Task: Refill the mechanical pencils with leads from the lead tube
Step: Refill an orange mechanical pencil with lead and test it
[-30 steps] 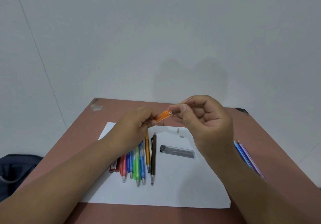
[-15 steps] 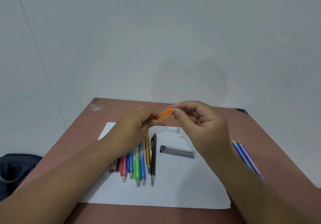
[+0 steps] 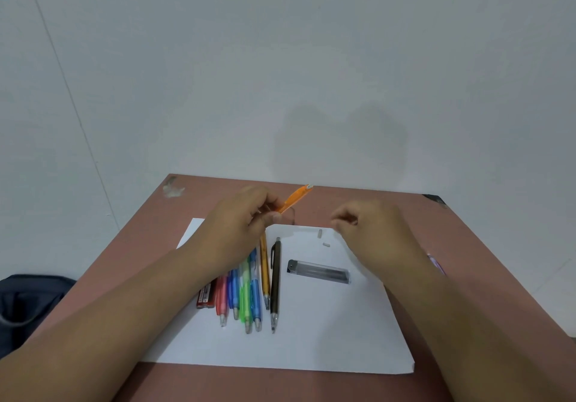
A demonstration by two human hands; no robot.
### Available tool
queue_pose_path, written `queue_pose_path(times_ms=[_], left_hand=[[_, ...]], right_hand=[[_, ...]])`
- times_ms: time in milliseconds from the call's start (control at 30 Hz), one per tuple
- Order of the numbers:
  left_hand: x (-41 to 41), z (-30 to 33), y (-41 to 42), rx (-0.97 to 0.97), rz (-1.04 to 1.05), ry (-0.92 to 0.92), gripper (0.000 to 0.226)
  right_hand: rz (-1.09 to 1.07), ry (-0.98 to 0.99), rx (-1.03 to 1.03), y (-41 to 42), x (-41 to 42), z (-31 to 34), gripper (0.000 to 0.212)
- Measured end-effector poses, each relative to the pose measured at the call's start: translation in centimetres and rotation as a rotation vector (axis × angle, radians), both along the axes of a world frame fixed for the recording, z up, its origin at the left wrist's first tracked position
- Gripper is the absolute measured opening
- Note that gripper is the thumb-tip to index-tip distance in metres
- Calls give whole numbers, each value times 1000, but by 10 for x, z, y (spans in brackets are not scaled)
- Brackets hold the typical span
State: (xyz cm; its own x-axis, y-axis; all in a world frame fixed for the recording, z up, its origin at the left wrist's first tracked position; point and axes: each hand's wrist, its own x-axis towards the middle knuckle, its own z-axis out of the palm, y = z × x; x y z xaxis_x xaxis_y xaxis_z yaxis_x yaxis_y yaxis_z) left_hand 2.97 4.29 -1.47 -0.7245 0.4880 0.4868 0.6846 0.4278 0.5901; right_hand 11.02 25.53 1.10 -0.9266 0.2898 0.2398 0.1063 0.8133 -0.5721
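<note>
Brown table point(image 3: 420, 214) carries a white paper sheet point(image 3: 327, 323). Left hand point(image 3: 240, 217) grips an orange pencil point(image 3: 294, 198), tilted up to the right. Right hand point(image 3: 371, 224), fingers curled, hovers apart from it; contents cannot be told. Row of pencils point(image 3: 249, 289) lies beside the lead tube point(image 3: 318, 271) on the sheet.

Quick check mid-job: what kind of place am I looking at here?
Probably a plain desk set against a bare wall, laid out for stationery work: a reddish-brown table, a white paper sheet with a row of mechanical pencils, and a clear lead tube.
</note>
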Motion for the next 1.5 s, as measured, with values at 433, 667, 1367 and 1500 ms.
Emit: queue_pose_path(times_ms=[433,667,1367,1500], left_hand=[[-4,-3,-1,-15,17,45,16],[-5,-3,-2,-30,26,93,20],[-4,-3,-2,-57,30,79,19],[-1,-1,-1,-54,18,62,12]], right_hand=[[71,-221,277,-13,-2,-1,20],[218,451,-467,-28,20,15,19],[279,824,198,-18,12,6,10],[262,825,280,-16,10,4,12]])
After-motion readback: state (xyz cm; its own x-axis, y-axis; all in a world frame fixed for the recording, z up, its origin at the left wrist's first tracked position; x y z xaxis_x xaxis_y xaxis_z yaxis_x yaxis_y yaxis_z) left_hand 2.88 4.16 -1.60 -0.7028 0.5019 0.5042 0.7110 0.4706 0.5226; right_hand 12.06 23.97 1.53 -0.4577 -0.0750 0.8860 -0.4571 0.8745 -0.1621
